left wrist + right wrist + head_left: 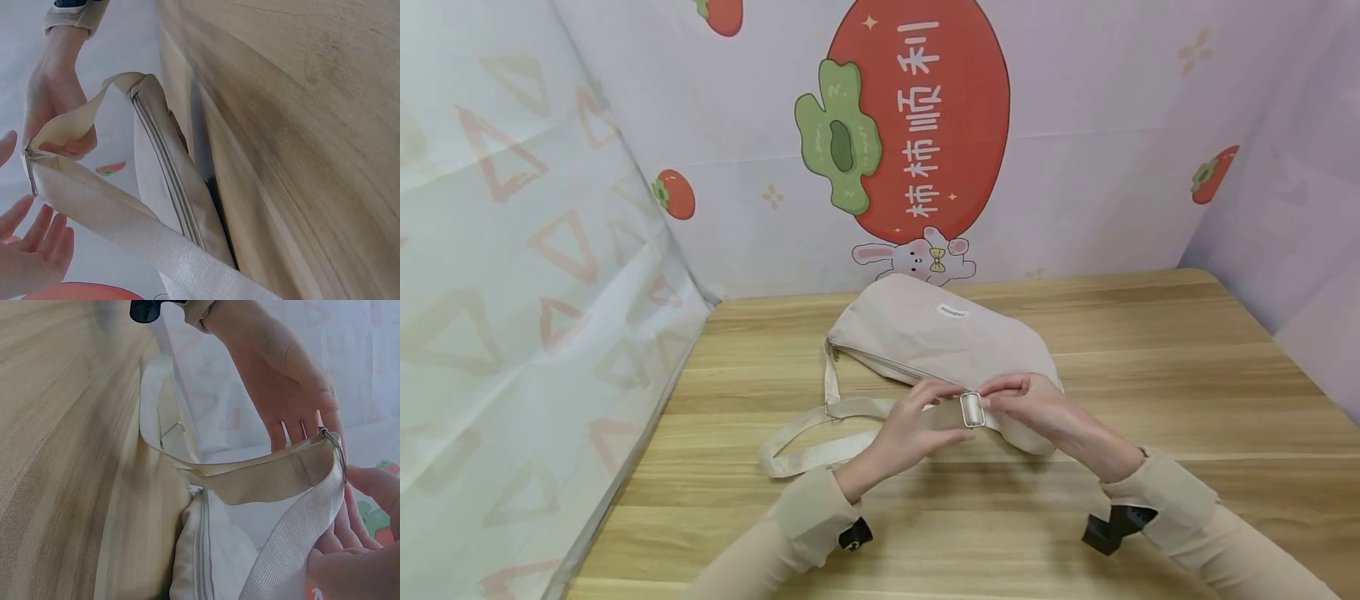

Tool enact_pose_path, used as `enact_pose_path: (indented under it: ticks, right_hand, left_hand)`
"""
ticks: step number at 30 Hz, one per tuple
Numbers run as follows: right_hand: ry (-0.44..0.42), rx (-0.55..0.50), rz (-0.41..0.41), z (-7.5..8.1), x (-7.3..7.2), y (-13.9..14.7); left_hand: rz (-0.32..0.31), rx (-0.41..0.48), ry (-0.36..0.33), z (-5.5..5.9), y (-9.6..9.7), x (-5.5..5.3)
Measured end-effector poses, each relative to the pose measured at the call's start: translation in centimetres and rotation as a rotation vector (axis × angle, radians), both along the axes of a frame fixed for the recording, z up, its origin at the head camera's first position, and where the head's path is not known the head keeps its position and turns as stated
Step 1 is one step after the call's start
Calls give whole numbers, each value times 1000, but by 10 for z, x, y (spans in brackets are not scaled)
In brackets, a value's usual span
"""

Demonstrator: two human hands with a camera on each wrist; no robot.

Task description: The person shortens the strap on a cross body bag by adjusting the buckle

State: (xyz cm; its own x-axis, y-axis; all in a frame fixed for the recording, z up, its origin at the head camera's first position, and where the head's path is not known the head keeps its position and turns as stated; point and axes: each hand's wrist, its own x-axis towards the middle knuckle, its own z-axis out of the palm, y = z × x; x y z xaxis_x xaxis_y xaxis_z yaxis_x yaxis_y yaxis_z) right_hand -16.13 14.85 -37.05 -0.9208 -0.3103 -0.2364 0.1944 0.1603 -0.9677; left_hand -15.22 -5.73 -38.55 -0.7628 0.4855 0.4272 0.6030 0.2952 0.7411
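Observation:
A beige shoulder bag (932, 333) with a zip along its near side lies on the wooden table. Its webbing strap (125, 219) is raised in a loop, with a metal strap slider (972, 410) between both hands. My left hand (906, 429) holds the slider, thumb at its near edge and forefinger at its far edge. From the other side my right hand (1037, 408) pinches the strap right beside the slider. In the right wrist view, the webbing (269, 478) bends around the slider's bar, and the right fingertips are partly hidden behind it.
Slack strap (790, 462) loops over the table (700, 533) to the left of the bag. A printed cloth backdrop (1075, 167) stands behind the table, with a hanging sheet (535, 292) along the left side. Dark wrist cameras sit at both cuffs.

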Motion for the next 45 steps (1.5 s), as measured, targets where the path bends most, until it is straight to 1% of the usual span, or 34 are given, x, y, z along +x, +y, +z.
enact_pose_path:
  ticks: [4,9,13,16,18,20,24,27,31,35,36,40,42,43,45]
  right_hand:
    - [2,-11,12,0,0,0]
    - [7,1,23,-1,0,1]
    - [-7,5,17,-2,0,0]
    - [-19,7,9,-2,0,-1]
    - [-12,13,20,-2,0,-1]
    - [6,43,36,-2,-1,1]
    - [79,143,88,-2,-3,9]
    - [122,207,136,-1,-4,18]
    - [135,254,200,-1,-4,31]
    - [157,286,253,-4,-3,43]
    - [167,290,265,-5,-3,46]
    - [218,285,307,-9,-1,54]
    - [250,276,326,-11,0,55]
    - [256,271,328,-11,0,55]
    - [256,267,325,-10,1,53]
  left_hand:
    - [23,-2,10,-2,4,-1]
    - [28,6,21,-4,7,-2]
    - [32,-1,27,-5,7,-4]
    - [28,-6,32,-6,7,-5]
    - [21,-10,42,-6,7,-6]
    - [11,-12,50,-5,7,-6]
    - [6,-2,52,-3,5,-6]
    - [5,12,42,-3,3,-7]
    - [-10,38,22,-4,1,-7]
    - [-9,66,-14,-5,-1,-8]
    - [-5,71,-34,0,-1,-6]
    - [2,91,-79,1,-2,-6]
    - [4,89,-108,5,-2,-3]
    - [-1,95,-114,4,-2,-4]
    - [-11,97,-131,13,-1,1]
